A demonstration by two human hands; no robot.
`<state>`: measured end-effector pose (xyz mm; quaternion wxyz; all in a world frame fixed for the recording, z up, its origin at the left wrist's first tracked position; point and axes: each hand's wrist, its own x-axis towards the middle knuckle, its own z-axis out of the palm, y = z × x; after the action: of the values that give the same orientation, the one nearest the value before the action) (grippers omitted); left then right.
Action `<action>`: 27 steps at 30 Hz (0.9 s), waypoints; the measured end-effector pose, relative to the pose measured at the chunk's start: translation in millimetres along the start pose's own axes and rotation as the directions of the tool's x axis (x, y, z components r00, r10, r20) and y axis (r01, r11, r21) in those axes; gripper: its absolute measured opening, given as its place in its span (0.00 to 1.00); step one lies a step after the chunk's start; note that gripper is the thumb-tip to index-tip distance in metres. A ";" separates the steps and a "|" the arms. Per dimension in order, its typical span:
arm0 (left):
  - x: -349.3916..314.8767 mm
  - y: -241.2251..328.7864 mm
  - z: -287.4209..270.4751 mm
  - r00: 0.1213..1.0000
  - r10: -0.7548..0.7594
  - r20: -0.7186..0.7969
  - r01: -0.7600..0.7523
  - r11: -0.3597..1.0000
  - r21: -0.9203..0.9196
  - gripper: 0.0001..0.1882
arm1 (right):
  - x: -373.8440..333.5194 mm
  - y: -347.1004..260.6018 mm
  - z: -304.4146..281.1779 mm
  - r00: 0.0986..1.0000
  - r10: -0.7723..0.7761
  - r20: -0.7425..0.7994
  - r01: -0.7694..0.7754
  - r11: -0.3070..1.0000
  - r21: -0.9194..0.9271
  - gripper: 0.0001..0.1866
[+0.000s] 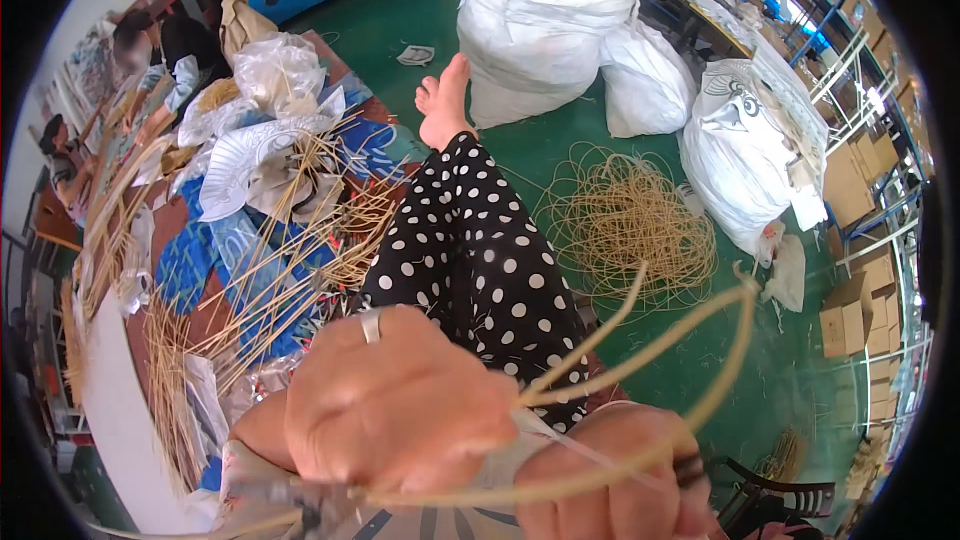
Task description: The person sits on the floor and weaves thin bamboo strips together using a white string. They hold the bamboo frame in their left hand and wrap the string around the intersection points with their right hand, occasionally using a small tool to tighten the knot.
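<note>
My left hand (395,405), with a ring on one finger, is closed in front of my lap. Thin tan cane strips (655,348) come out from its fingertips; one bends back in a loop passing below both hands. Close by at the lower right, my right hand (620,480) has its fingers curled. A thin white string (585,445) stretches from beside the left fingertips to the right hand, which is closed on it. Under the left hand lies a blurred grey object (310,508) whose kind I cannot make out. Polka-dot trousers (470,250) cover my outstretched legs.
A tangled coil of cane (635,230) lies on the green floor. Large white sacks (540,30) stand ahead and to the right. At left, a table holds bundles of cane sticks (270,290) and printed sheets (230,175). People sit beyond it. Shelves with cardboard boxes (850,315) line the right.
</note>
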<state>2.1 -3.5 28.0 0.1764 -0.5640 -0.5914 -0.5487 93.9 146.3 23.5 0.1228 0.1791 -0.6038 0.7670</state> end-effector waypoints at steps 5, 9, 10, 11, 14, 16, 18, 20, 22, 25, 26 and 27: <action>-2.2 11.2 3.1 0.999 0.007 -0.044 -0.009 0.999 -0.042 0.08 | 3.8 -8.8 -3.4 0.938 -0.323 0.126 0.327 0.702 -0.632 0.12; 0.2 6.3 3.7 0.994 0.086 -0.071 -0.091 0.993 -0.076 0.10 | 8.3 -5.8 -1.4 0.895 -0.412 0.169 0.373 0.487 -0.789 0.12; -2.5 1.9 5.9 0.990 0.099 -0.100 -0.109 0.989 -0.097 0.12 | 8.6 -0.5 -0.8 0.894 -0.416 0.166 0.364 0.459 -0.810 0.12; -4.2 -3.5 6.2 0.991 0.105 -0.086 -0.109 0.993 -0.034 0.11 | 10.1 5.5 -2.5 0.890 -0.421 0.173 0.364 0.429 -0.827 0.11; -10.3 -24.0 11.6 0.996 0.083 -0.032 -0.078 0.988 0.130 0.09 | 23.6 16.9 -4.7 0.897 -0.426 0.114 0.334 0.487 -0.807 0.09; -16.1 -36.1 17.7 1.000 0.019 0.008 -0.020 0.973 0.232 0.07 | 26.7 45.0 -10.9 0.842 -0.536 0.062 0.357 0.467 -0.809 0.09; -21.2 -47.5 23.1 0.998 -0.051 0.042 0.034 0.945 0.326 0.05 | 26.4 63.8 -18.3 0.913 -0.404 -0.052 0.233 0.623 -0.746 0.08; -20.5 -47.9 24.1 0.995 -0.082 0.061 0.053 0.922 0.385 0.04 | 25.2 70.8 -20.2 0.932 -0.337 -0.130 0.164 0.715 -0.679 0.08; -18.1 -43.8 22.7 0.995 -0.074 0.068 0.040 0.912 0.409 0.03 | 26.1 68.0 -18.4 0.919 -0.369 -0.140 0.184 0.714 -0.675 0.08; -18.9 -50.2 21.7 0.996 0.015 -0.084 0.018 0.929 0.370 0.04 | 25.6 44.9 -12.6 0.958 -0.281 0.066 0.260 0.741 -0.619 0.08; -20.2 -51.5 20.4 0.995 0.011 -0.096 0.023 0.940 0.341 0.04 | 23.4 37.2 -9.7 0.952 -0.264 0.155 0.303 0.740 -0.601 0.08; -20.0 -51.0 17.8 0.998 0.014 -0.067 0.012 0.929 0.370 0.04 | 19.8 30.7 -4.8 0.963 -0.226 0.145 0.266 0.885 -0.382 0.07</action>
<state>-28.5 14.3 -17.5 0.3001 -0.5015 -0.6777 -0.4462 62.9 143.0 3.7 0.2236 0.2622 -0.7245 0.5969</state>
